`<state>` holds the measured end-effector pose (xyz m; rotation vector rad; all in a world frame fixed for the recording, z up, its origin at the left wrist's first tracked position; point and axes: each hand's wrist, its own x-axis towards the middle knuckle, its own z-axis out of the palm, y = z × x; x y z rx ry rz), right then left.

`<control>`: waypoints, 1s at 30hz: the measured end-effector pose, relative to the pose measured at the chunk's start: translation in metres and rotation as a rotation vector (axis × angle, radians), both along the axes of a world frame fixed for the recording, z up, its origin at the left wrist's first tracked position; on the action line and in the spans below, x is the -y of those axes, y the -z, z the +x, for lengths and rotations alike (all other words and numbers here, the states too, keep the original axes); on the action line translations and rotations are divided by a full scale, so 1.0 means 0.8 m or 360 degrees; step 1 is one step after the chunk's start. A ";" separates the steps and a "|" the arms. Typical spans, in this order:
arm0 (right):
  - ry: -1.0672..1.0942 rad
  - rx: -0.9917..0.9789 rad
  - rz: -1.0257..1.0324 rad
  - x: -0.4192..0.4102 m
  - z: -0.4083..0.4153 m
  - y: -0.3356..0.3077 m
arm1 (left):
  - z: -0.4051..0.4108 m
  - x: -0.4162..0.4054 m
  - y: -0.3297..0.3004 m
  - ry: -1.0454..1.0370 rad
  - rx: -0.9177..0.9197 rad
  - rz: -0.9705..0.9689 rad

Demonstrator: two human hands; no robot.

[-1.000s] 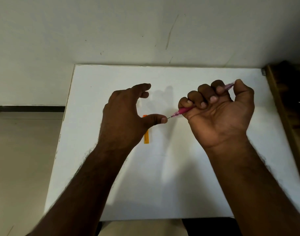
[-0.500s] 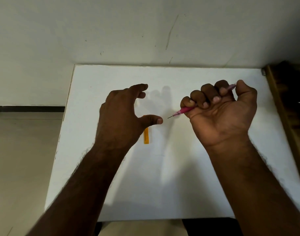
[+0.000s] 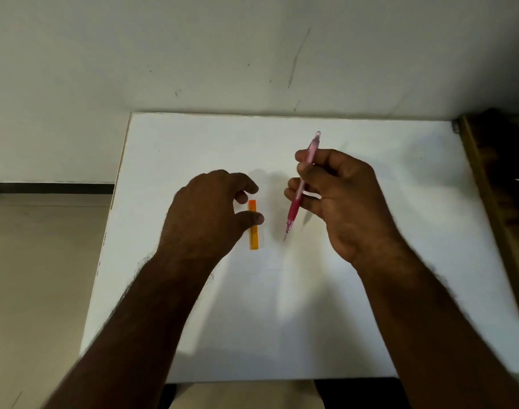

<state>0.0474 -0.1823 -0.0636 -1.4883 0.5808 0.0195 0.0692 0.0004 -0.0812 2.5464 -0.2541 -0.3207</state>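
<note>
The right hand [image 3: 337, 199] pinches the pink pencil [image 3: 294, 208], tip toward six o'clock. At its nine o'clock the left hand [image 3: 211, 214], loosely curled and holding nothing, hangs over the orange case [image 3: 254, 236] on the bench [image 3: 370, 320]. A careless jab against the bench could snap the fine tip.

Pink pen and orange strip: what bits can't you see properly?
1. Head view, pink pen: the right hand covers its middle; the tip is too small to tell if it touches the table.
2. Head view, orange strip: the thumb of the left hand hides its middle; any print is too small.
3. Head view, wooden thing: dark, cut off by the right edge.
</note>
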 end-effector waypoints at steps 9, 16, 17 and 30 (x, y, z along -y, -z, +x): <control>-0.0274 -0.0238 -0.1168 0.001 0.004 0.031 | 0.000 0.000 0.002 0.0020 -0.0110 0.0162; -0.0403 -0.0211 -0.1538 -0.004 0.006 0.041 | -0.001 0.002 0.000 0.0044 -0.0119 0.0204; -0.0430 -0.0214 -0.1586 -0.005 0.005 0.042 | -0.001 0.002 0.000 0.0045 -0.0121 0.0208; -0.0538 -0.0240 -0.1780 -0.005 0.006 0.045 | -0.002 0.003 -0.001 0.0030 -0.0106 0.0187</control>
